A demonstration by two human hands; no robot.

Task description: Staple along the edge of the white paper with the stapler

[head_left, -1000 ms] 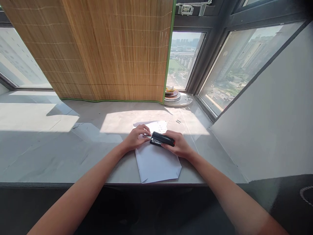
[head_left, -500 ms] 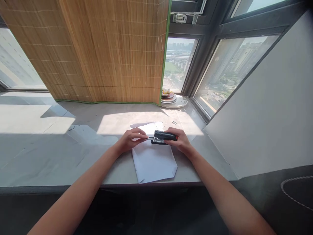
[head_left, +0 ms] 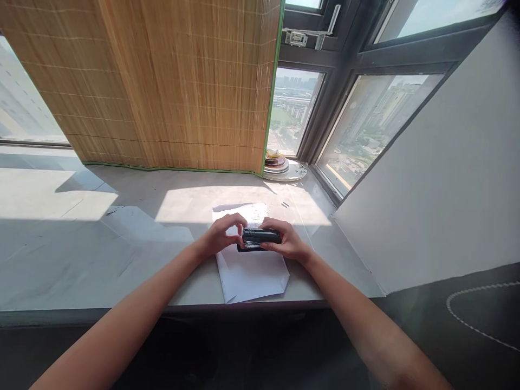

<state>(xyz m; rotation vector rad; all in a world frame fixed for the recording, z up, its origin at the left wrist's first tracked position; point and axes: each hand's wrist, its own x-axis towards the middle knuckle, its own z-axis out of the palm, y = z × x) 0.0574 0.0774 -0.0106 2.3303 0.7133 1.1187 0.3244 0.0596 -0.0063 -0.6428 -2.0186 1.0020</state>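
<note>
A black stapler (head_left: pixel 262 235) is held level above the white paper (head_left: pixel 254 279). My right hand (head_left: pixel 290 241) wraps round its right end, thumb below and fingers on top. At the left end, my left hand (head_left: pixel 222 234) has its thumb and fingers curved against the front of the stapler. A narrow bright metal part shows between the stapler's upper arm and base. The paper lies on the pale sill, its far part sunlit and marked with some writing. Two small staple strips (head_left: pixel 285 205) rest on the sill beyond my right hand.
Behind stands a stack of plates (head_left: pixel 278 167) in the window corner. A bamboo blind (head_left: pixel 174 86) hangs over the back of the sill (head_left: pixel 81 260). To the right is a white wall (head_left: pixel 426 179). The sill's front edge runs just nearer than the paper.
The metal piece my left fingers held out from the stapler's front no longer sticks out. My left hand has closed up to the stapler's end. The stapler has moved slightly left and nearer.
</note>
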